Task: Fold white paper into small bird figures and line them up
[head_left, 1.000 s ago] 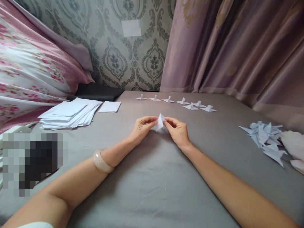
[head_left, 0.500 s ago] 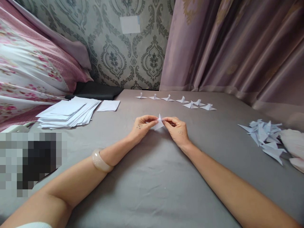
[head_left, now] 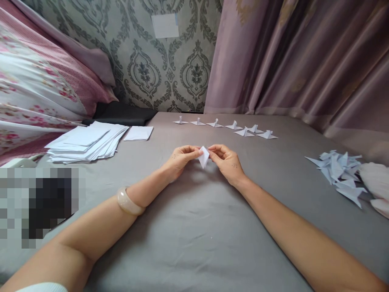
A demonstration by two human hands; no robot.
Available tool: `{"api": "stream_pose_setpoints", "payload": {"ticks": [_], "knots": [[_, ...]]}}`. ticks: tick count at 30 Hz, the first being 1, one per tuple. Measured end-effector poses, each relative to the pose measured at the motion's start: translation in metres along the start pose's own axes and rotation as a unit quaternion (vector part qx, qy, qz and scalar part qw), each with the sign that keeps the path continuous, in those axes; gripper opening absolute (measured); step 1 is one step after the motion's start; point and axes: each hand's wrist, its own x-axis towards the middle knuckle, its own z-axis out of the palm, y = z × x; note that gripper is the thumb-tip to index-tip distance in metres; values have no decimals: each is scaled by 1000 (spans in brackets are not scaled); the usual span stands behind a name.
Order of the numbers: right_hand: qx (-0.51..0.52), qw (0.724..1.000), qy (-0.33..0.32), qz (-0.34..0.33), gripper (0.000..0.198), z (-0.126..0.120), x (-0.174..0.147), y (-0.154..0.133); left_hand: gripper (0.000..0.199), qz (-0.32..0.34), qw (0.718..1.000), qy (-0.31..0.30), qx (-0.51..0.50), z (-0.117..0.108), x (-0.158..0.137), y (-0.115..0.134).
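Note:
A small folded white paper (head_left: 204, 157), diamond-shaped and pointing down, is held up between my two hands over the grey sheet. My left hand (head_left: 181, 159), closed, pinches its left edge between thumb and fingers. On the other side my right hand (head_left: 226, 162) is closed too, its thumb and fingertips at the paper's right edge. Beyond my hands, several folded paper birds (head_left: 214, 123) stand in a loose row, wings spread.
To the left lie a stack of white paper sheets (head_left: 86, 142) and a smaller paper pile (head_left: 138, 133), with a folded black cloth (head_left: 121, 114) behind. At right, a heap of folded paper pieces (head_left: 338, 168) sits beside pale fabric (head_left: 375, 180). Curtains (head_left: 282, 56) hang behind.
The folded paper has been turned in my fingers: its narrow upright point no longer shows, and a flat diamond face shows instead. Both hands stay in nearly the same place.

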Motion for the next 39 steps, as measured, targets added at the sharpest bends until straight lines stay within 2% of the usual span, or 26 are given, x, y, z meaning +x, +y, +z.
{"api": "stream_pose_setpoints", "payload": {"ticks": [5,9,13,19,25,28,32,36,39], "knots": [[-3,999,-14,39,14,-2,-1,-6,27,-39,999,28,-24,1,1,1],[-15,998,-38,49,24,-2,-3,-10,28,-33,998,42,-18,2,1,0],[-14,998,-7,62,24,1,-4,-11,29,-21,999,38,-9,2,0,-1],[13,997,20,73,27,1,-2,-9,35,-24,999,6,-26,1,-1,-2],[5,998,6,56,33,0,-1,-4,31,-34,995,-71,56,3,-5,0],[2,999,10,48,34,1,-2,-3,28,-26,998,-41,44,4,-5,0],[4,998,-21,64,34,3,-3,-6,33,-41,997,14,-60,2,-1,-1],[-3,997,-27,68,30,3,-4,-9,34,-57,995,-9,-83,2,-1,-1],[1,998,-4,67,27,2,-3,-9,32,-47,998,-18,-38,3,-3,-3]]}}
